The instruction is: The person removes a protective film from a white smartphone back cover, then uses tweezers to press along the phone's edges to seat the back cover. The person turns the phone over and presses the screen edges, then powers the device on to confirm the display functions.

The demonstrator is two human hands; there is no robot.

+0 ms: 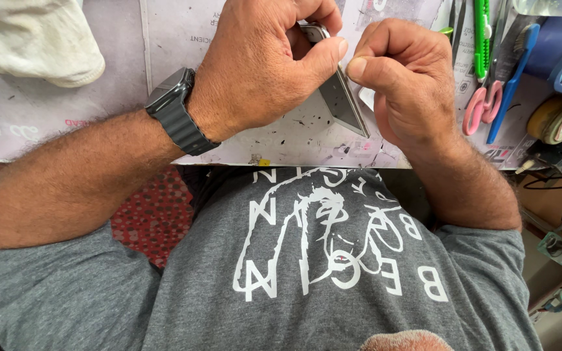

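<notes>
**Two hands pinched on one slim phone at the bench edge**

Both hands are up over the worktop (86, 123), and they meet on a single flat, dark-glass phone (341, 103) with a thin metal rim. The left hand (261, 71) is wrapped round the upper end, thumb pressed flat against the phone's edge, fingers curled over the top corner. The right hand (406, 81) is bunched into a near fist, thumb tip tight against the same edge, just across from the left thumb. So both grips are closed on the phone, which hangs tilted between them, its lower corner pointing down toward the person.

On the left wrist, one matte black watch (173, 107) with a ribbed band. Under the grip the worktop is a pale, scuffed sheet, speckled with dark crumbs.

Off beyond the right hand: one pair of pink-handled scissors (482, 104), one blue plastic brush (512, 71), one green-handled cutter (482, 32), and one roll of tan tape (554, 117). Well out past the left hand, one crumpled off-white cloth (34, 39), soft and folded. Below the hands, the grey knit shirt (307, 260) with a white print.
</notes>
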